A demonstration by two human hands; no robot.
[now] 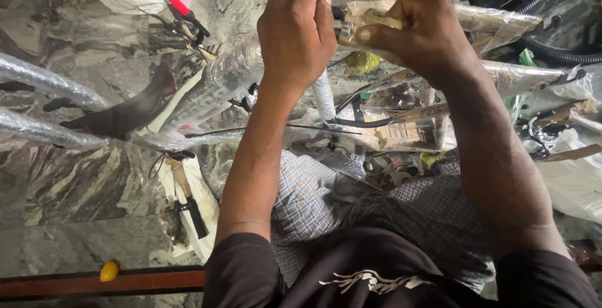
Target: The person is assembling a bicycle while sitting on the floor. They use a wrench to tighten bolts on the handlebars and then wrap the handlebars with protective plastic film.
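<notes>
head camera, close, straight down

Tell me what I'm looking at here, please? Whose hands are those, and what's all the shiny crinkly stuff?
The camera sits on a person's head and looks down, so you see that person's own two arms reaching forward. The left hand is closed in a fist around something I can't make out. The right hand pinches a piece of brown cardboard wrapping. Both work on a bicycle part covered in clear plastic wrap; that is the shiny crinkly stuff. Thin brake cables run across it. Below is a grey marble floor. On it lie a hammer on white plastic and a small yellow thing by a dark red strip. A black tyre shows at the top right.
</notes>
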